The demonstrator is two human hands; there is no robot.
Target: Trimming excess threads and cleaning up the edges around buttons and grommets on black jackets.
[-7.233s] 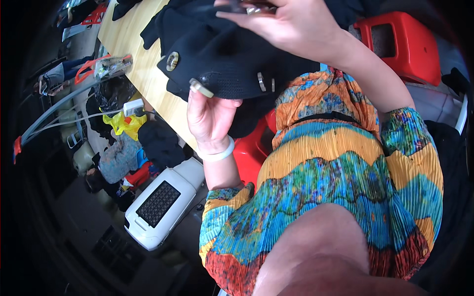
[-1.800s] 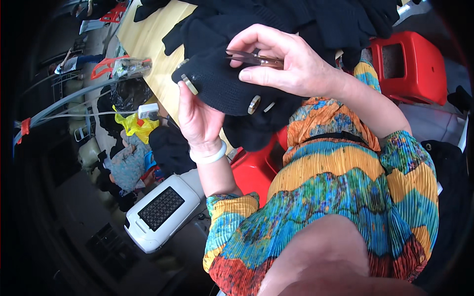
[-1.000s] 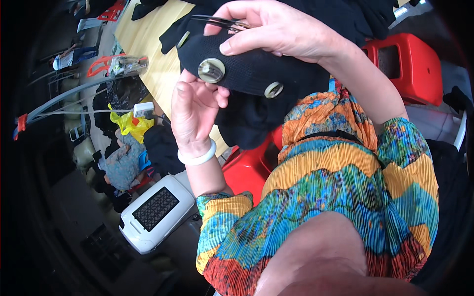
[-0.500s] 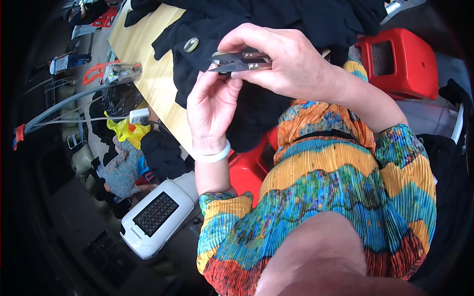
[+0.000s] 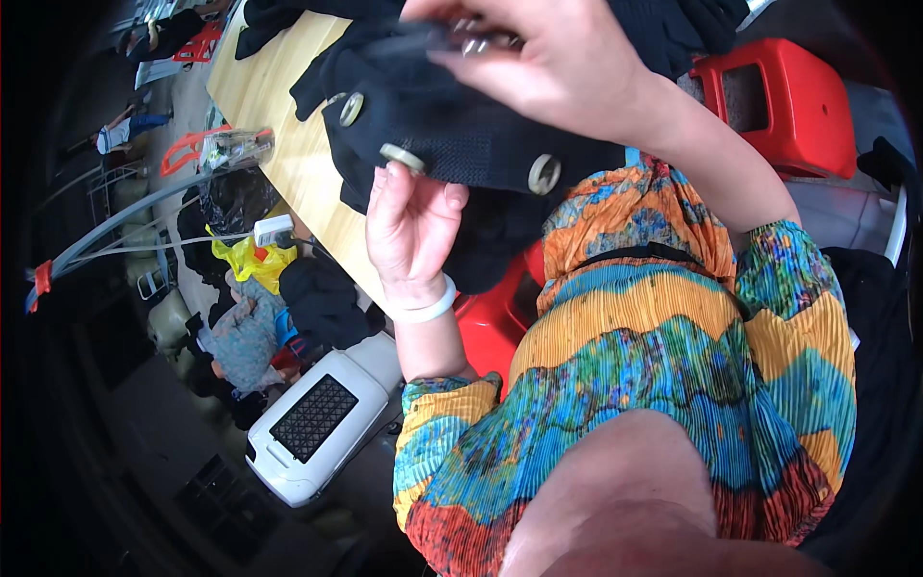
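My left hand [image 5: 415, 216] pinches the edge of a black knit garment [image 5: 461, 144], right beneath a pale round button [image 5: 402, 158]. Another button [image 5: 352, 109] sits on the cloth to the left, and one more button [image 5: 544, 174] to the right. Above the garment, my right hand [image 5: 538, 67] is closed around dark thread snips [image 5: 471, 38]. Their blades are smeared by motion and point left, away from the button. The rest of the garment spreads over the wooden table [image 5: 274, 91].
A red plastic stool [image 5: 817, 115] stands at the right, and another red stool [image 5: 486, 332] shows beneath my arms. At the lower left is a white case with a black mesh panel [image 5: 317, 418]. A yellow bag [image 5: 260, 264] and a person [image 5: 245, 337] are beyond the table's left side.
My right hand has lifted the snips up and away from the button at my left fingertips. The garment edge has shifted, so the right-hand button now shows.
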